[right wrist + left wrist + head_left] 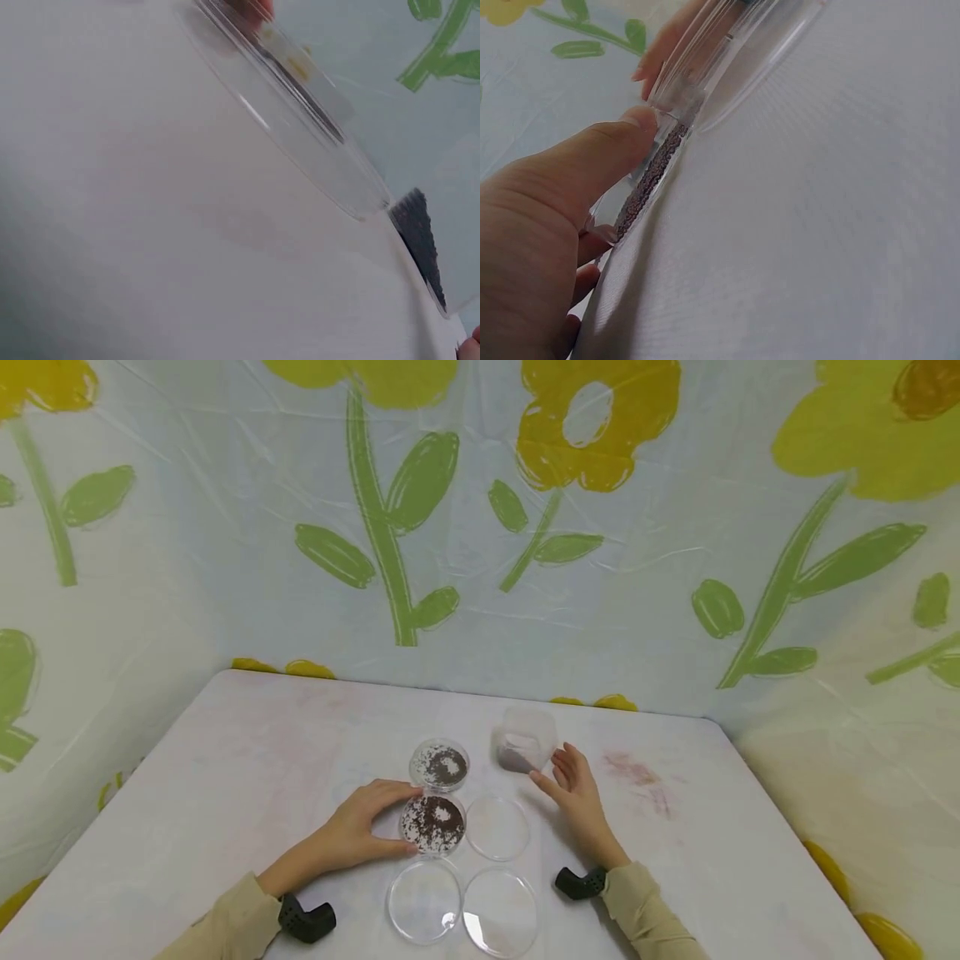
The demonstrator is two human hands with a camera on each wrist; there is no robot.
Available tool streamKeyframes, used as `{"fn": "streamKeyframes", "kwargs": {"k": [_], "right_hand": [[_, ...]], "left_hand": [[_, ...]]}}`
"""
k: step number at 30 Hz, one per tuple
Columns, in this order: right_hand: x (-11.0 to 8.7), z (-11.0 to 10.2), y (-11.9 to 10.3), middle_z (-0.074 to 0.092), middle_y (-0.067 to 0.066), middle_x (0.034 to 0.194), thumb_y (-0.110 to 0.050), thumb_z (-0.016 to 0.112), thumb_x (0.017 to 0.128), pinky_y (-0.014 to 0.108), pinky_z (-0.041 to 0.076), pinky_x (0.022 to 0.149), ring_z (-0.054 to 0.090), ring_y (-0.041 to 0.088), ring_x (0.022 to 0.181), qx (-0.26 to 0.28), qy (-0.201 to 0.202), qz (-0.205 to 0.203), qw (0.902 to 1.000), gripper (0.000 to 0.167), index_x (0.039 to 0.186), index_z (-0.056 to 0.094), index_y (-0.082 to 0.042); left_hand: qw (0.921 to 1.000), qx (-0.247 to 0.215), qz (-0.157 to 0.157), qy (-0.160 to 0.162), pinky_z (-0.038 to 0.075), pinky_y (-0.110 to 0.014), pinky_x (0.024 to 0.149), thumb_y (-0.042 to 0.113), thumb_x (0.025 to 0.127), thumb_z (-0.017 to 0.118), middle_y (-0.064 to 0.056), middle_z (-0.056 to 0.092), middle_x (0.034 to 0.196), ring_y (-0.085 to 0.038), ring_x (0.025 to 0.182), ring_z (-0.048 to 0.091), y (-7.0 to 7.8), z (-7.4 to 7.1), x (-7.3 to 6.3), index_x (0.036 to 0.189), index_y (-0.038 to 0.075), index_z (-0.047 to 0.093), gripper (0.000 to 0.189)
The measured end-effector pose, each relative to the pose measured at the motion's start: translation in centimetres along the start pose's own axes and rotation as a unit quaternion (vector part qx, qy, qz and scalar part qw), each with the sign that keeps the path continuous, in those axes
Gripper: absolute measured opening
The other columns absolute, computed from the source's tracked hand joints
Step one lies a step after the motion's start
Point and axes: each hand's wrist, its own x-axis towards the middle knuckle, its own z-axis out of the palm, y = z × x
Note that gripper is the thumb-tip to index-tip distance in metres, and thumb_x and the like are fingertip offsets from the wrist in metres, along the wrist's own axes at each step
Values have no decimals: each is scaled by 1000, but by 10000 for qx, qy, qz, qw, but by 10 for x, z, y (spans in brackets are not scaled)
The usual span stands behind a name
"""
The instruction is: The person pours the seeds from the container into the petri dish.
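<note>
My left hand (358, 828) holds a clear petri dish (433, 824) at its left side, thumb at the near rim and fingers at the far rim. Dark brown granules cover part of its floor. In the left wrist view the thumb presses the dish's edge (651, 180). Just beyond sits a second petri dish (439, 765) with similar granules. My right hand (581, 797) is beside a clear plastic cup (527, 739) with a slanted heap of dark granules (421, 236) inside. Its fingers are loosely bent near the cup wall; contact is not clear.
Three clear round dishes or lids lie near the hands: one (498, 828) right of the held dish, one (425, 900) in front of it, and another (501, 912) at front right. A flower-printed curtain (480, 568) stands behind the white table (300, 735).
</note>
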Motion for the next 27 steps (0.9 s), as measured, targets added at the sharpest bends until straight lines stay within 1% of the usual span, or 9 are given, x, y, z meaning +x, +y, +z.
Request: {"fn": "streamKeyframes", "kwargs": {"k": [3,5,8,12,16,19,21,24,27], "right_hand": [[-11,5,1,46,18,138,-13,75,90,21,43,104,48,22,127,134,661,-62,9977,71,143,31,1],[-17,7,1,52,20,126,-9,73,91,17,48,93,56,19,112,170,992,-147,9948,56,133,39,4],[-22,8,1,56,23,115,-6,72,91,18,52,85,61,14,99,227,1067,-382,9933,43,123,46,7],[-26,9,-1,57,28,111,-1,71,90,22,55,84,66,12,95,255,420,-896,9948,35,117,52,10],[-28,9,-2,56,31,116,5,70,89,27,52,93,64,26,105,96,-598,-1553,9860,33,118,54,12],[-28,9,-2,56,25,126,2,72,88,27,43,105,56,31,118,-376,-1295,-1925,9720,42,126,55,6],[-29,9,-3,56,17,134,-6,76,87,24,36,110,51,28,127,-887,-1658,-2044,9607,53,134,53,-2],[-31,8,-5,51,7,144,-17,81,84,18,27,113,43,20,136,-1592,-2061,-2140,9415,69,144,48,-11],[-36,10,-10,46,8,149,-19,84,80,16,22,113,38,19,139,-1956,-2352,-2295,9240,80,148,42,-10]], "left_hand": [[10000,28,-15,13,36,-57,107,54,73,82,4,57,139,-20,128,49,-3,0,-1,139,19,58,79],[10000,32,-26,3,36,-56,107,56,73,82,5,57,139,-19,129,49,-4,0,-1,139,20,57,80],[10000,1,-46,-32,35,-57,108,57,73,81,4,57,140,-19,129,49,-3,0,0,140,20,57,80],[10000,2,-47,-42,35,-57,108,58,73,80,4,56,140,-19,130,48,-3,-1,1,140,21,57,80],[10000,47,-59,-32,33,-57,109,59,73,80,5,56,141,-18,130,48,-4,-1,-1,140,21,57,81],[10000,82,-29,-8,34,-57,108,59,73,80,5,56,140,-18,130,48,-4,-2,-1,140,21,57,80],[10000,74,-16,9,35,-57,108,58,73,80,4,56,140,-19,129,49,-4,-2,-1,140,21,57,80],[10000,48,-10,-1,35,-57,107,57,73,81,4,56,140,-19,129,49,-2,-2,-1,140,20,57,80],[10000,26,-36,-18,35,-57,107,56,73,81,4,57,140,-18,129,49,-1,-2,0,140,20,57,79]]}}
